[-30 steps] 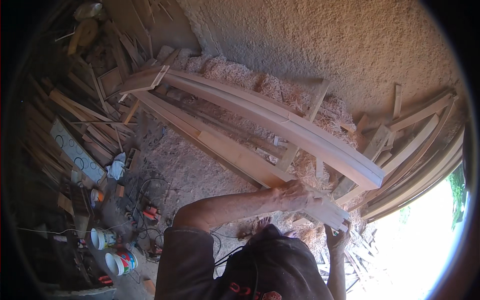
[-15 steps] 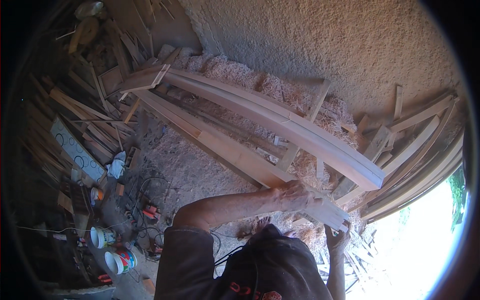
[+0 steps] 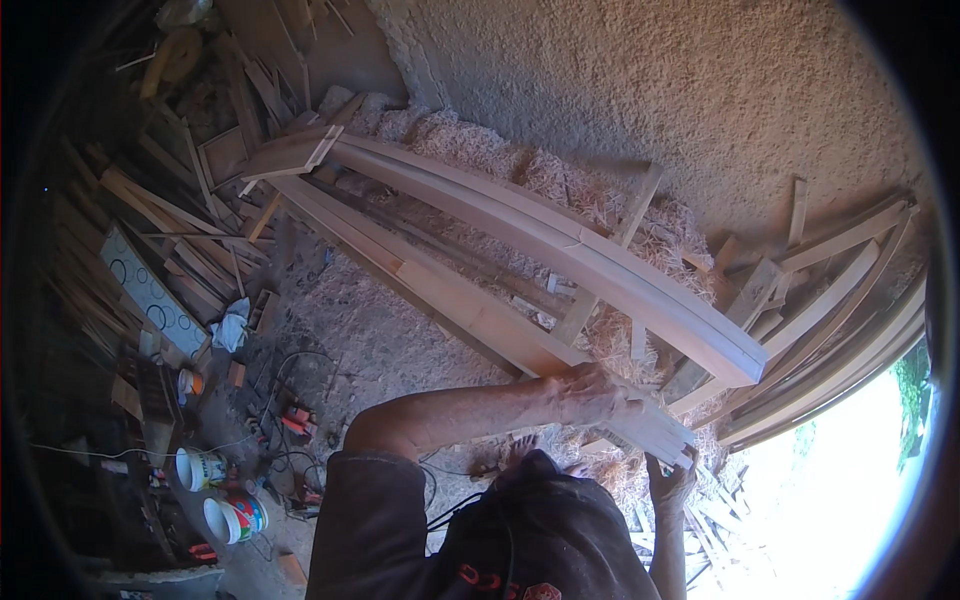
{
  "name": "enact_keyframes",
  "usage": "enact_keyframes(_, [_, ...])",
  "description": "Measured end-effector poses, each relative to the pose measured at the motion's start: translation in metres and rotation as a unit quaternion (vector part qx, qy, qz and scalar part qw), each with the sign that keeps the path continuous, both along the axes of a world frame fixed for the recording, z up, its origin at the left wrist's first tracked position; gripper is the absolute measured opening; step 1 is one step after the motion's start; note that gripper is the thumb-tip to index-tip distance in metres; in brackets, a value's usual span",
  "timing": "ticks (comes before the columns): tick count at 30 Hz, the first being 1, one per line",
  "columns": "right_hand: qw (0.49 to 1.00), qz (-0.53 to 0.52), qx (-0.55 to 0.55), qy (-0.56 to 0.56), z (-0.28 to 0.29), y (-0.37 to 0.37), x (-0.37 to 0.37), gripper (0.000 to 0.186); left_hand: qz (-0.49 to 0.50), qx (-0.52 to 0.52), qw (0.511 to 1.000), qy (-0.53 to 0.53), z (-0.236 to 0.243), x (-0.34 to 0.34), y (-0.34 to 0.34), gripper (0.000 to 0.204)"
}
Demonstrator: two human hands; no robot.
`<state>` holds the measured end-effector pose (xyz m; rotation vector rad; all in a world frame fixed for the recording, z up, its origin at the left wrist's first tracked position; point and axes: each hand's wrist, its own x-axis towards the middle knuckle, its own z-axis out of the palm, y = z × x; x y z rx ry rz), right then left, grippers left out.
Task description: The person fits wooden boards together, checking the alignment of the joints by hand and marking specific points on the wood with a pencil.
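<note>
A long pale wooden board [image 3: 490, 325] runs from the far left toward me, with a notched end [image 3: 655, 432] near my hands. My left hand [image 3: 590, 393] lies across the board a little before that end, its fingers curled over the wood and partly hidden. At the very tip, my right hand [image 3: 672, 478] grips the notched end from the near side, fingers bent up against it. Beyond the board, a thick wooden beam [image 3: 560, 235] lies roughly alongside. A short crosspiece [image 3: 577, 316] passes beneath both.
Wood shavings [image 3: 470, 140] are heaped along the rough wall [image 3: 650, 80]. Curved timbers [image 3: 820, 310] lean at the right. Buckets [image 3: 237, 518], cables and a red tool [image 3: 298, 420] sit on the floor at left, beside stacked offcuts [image 3: 180, 220].
Both hands stay on the board with hardly any movement. The whole view has shifted very slightly.
</note>
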<state>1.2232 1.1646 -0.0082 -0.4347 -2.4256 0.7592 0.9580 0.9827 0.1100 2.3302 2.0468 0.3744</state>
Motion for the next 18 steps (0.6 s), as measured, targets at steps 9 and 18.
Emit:
enact_keyframes(9, [0.999,0.002,0.027,0.019,0.0012,0.0013,-0.0028,0.047,0.01,-0.06,0.998,0.009,0.0003,0.0022,0.0019,0.028])
enact_keyframes(18, [1.0,-0.005,0.023,0.003,0.0016,-0.0024,0.0005,0.049,0.002,-0.046,0.999,-0.001,-0.0033,-0.0004,0.0016,0.033])
